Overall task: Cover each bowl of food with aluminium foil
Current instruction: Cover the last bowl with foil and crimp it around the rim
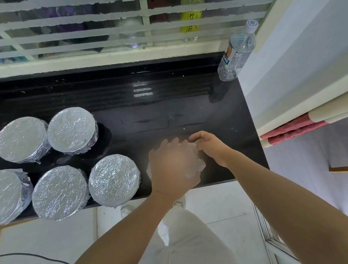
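Several foil-covered bowls (113, 179) stand in a cluster at the left of the black counter (170, 110), their tops smooth and silver. At the counter's front right sits another bowl under crinkled foil (198, 165), mostly hidden by my hands. My left hand (172, 167) lies flat on top of it, fingers spread, blurred by motion. My right hand (207, 144) pinches the foil at the bowl's far right edge. What is inside the bowls is hidden.
A clear plastic water bottle (236, 51) stands at the counter's back right corner by a white wall. A barred window runs along the back. The counter's front edge lies just under my hands, with white floor tiles below.
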